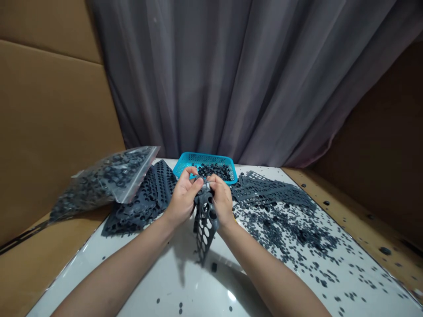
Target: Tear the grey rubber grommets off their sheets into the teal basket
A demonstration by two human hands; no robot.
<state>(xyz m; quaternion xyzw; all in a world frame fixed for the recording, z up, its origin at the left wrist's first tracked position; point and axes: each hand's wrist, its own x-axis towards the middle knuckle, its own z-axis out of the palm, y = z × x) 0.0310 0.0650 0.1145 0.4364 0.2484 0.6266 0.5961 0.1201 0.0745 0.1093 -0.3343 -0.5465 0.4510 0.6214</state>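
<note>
Between my hands hangs a dark grey perforated sheet (205, 229), bent, with rows of round holes. My left hand (185, 192) pinches its upper edge between thumb and fingers. Close beside it, my right hand (220, 198) is closed on the same sheet from the right. The exact spot under the fingertips is partly hidden. Just behind the hands stands a turquoise plastic basket (204, 156) with small dark pieces (216, 171) in it.
A zip bag (105, 180) full of dark pieces leans at the left, next to stacked perforated sheets (145, 198). More perforated sheets (274, 191) and many scattered small discs (291, 233) cover the white table's right side. Cardboard walls (49, 101) and a grey curtain (211, 79) enclose the table.
</note>
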